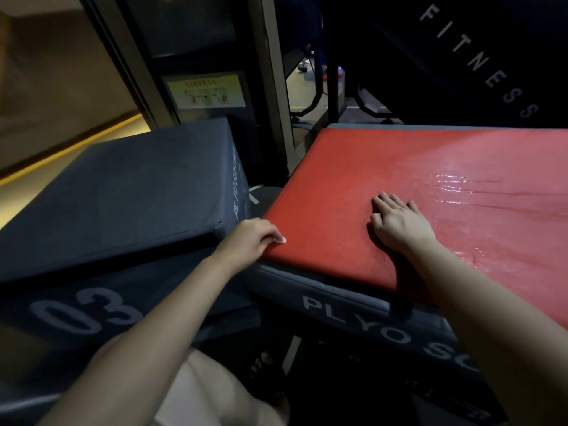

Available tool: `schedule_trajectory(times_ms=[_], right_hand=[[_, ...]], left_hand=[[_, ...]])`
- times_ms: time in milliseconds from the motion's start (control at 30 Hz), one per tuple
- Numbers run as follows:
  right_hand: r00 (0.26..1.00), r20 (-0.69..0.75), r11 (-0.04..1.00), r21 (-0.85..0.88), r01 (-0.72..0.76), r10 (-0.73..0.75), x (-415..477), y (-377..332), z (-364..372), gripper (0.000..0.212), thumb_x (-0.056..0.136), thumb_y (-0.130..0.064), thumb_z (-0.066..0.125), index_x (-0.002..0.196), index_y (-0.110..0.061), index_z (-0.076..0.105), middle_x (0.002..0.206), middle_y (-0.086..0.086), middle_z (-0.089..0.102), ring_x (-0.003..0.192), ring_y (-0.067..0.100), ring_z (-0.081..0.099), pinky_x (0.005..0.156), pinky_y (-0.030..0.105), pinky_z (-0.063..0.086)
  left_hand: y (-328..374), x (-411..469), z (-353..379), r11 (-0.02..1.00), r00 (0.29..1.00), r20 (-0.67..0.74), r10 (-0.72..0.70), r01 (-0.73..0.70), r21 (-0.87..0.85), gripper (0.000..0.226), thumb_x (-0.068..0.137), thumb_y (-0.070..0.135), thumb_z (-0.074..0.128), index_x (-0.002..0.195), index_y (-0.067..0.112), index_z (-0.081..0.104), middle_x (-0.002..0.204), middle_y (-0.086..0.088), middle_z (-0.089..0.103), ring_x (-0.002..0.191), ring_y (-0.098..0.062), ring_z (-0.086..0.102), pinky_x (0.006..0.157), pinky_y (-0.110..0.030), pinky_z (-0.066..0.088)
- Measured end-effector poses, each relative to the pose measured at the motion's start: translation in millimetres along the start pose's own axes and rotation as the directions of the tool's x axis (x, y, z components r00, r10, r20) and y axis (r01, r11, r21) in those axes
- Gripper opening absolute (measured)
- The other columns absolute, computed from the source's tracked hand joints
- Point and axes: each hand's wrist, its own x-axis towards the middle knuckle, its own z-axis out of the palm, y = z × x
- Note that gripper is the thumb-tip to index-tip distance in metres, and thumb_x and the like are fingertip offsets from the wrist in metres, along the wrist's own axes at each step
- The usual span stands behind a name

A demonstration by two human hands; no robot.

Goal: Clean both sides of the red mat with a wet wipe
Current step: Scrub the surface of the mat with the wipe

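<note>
My left hand (pixel 250 239) grips the near left corner of the mat (pixel 353 167): the thumb lies on top and the fingers curl down over the edge, their tips hidden beneath. My right hand (pixel 396 222) lies flat on the mat's top a little way in from that corner, palm down, fingers nearly straight and close together, touching the surface. The hands are well apart. Whether anything lies under the right palm I cannot tell.

The mat lies red side up on a grey box (pixel 353 312) lettered "PLYO SO", the rest of the word cut off. A wet sheen (pixel 455 189) shows on the mat's right part, and its right end runs out of view. The mat's underside is hidden.

To the left a second box (pixel 123 186) sits tilted on one marked "03" (pixel 76 312). The scene is dim. A yellow sticker (pixel 207 92) on the frame behind is too blurred to read, and a bare foot (pixel 264 361) shows faintly below between the boxes.
</note>
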Motion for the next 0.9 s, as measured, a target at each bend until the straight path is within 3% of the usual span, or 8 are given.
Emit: schedule_trajectory(times_ms=[167, 300, 500, 733, 900], right_hand=[[1.000, 0.009, 1.000, -0.016, 0.005, -0.005, 0.7, -2.1, -0.5, 0.060, 0.099, -0.036, 0.026, 0.157, -0.021, 0.022, 0.166, -0.001, 0.015, 0.153, 0.017, 0.011, 0.124, 0.045, 0.006], [1.000, 0.004, 1.000, -0.023, 0.001, -0.001, 0.8, -1.9, 1.2, 0.061, 0.099, -0.036, 0.026, 0.158, -0.021, 0.022, 0.166, 0.000, 0.015, 0.153, 0.018, 0.012, 0.124, 0.046, 0.006], [1.000, -0.024, 0.999, -0.032, 0.014, -0.015, 1.5, -1.0, 3.7, 0.060, 0.099, -0.037, 0.027, 0.157, -0.021, 0.025, 0.165, -0.001, 0.019, 0.152, 0.017, 0.015, 0.124, 0.045, 0.010], [0.998, -0.055, 0.999, -0.028, 0.021, -0.022, -1.5, -1.8, 2.4, 0.058, 0.099, -0.037, 0.027, 0.155, -0.021, 0.029, 0.164, -0.001, 0.023, 0.152, 0.017, 0.016, 0.123, 0.046, 0.012], [0.998, -0.051, 0.998, -0.058, 0.023, -0.026, 0.0, -3.2, 3.2, 0.078, 0.084, -0.046, 0.006, 0.154, -0.020, 0.030, 0.163, 0.000, 0.025, 0.151, 0.018, 0.019, 0.123, 0.047, 0.014]], left_hand=[[2.0, -35.2, 4.6, 0.996, 0.995, -0.063, 0.072, -0.075, -0.050, 0.018, 0.089, 0.006, 0.075, 0.098, 0.021, 0.080, 0.098, 0.015, 0.074, 0.095, -0.001, 0.066, 0.090, -0.020, 0.050], [11.4, -19.0, 17.3, 0.994, 0.992, -0.060, 0.111, -0.110, 0.021, 0.012, 0.089, 0.007, 0.075, 0.095, 0.017, 0.078, 0.097, 0.010, 0.073, 0.093, -0.010, 0.065, 0.086, -0.032, 0.054], [21.5, 55.1, 29.8, 1.000, 1.000, -0.027, 0.012, -0.012, 0.028, 0.011, 0.088, 0.008, 0.071, 0.093, 0.015, 0.077, 0.098, 0.002, 0.073, 0.098, -0.021, 0.064, 0.087, -0.041, 0.052], [24.0, 61.9, 35.3, 0.980, 0.980, -0.031, -0.195, 0.193, -0.050, 0.002, 0.086, 0.023, 0.079, 0.088, 0.023, 0.079, 0.090, 0.008, 0.073, 0.088, -0.011, 0.066, 0.081, -0.029, 0.052], [20.2, 72.2, 32.9, 0.981, 0.982, 0.001, -0.191, 0.190, -0.031, 0.008, 0.088, 0.017, 0.074, 0.087, 0.025, 0.077, 0.086, 0.014, 0.069, 0.087, -0.007, 0.064, 0.080, -0.028, 0.050]])
